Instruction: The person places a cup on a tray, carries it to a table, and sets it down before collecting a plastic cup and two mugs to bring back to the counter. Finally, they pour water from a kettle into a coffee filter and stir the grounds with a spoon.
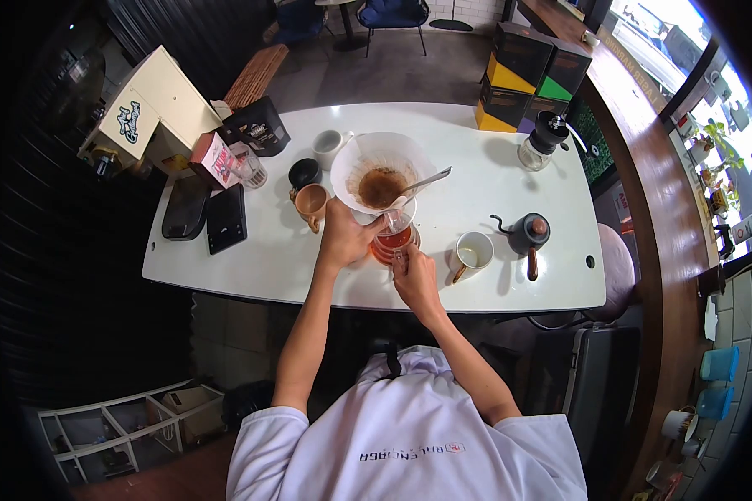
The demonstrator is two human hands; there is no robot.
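Observation:
A coffee dripper with a white paper filter in it sits at or just over the mouth of a glass coffee server. Dark wet coffee grounds lie in the filter, and a spoon leans across its right side. My left hand is closed on the dripper's near left side. With my right hand I grip the server's handle at the front. Reddish-brown coffee shows inside the server. Whether the dripper touches the server is hidden by my hands.
Left of the filter stand a brown cup, a black cup and a white mug. To the right are a mug, a gooseneck kettle and a hand grinder. A cream-coloured machine occupies the white table's left end.

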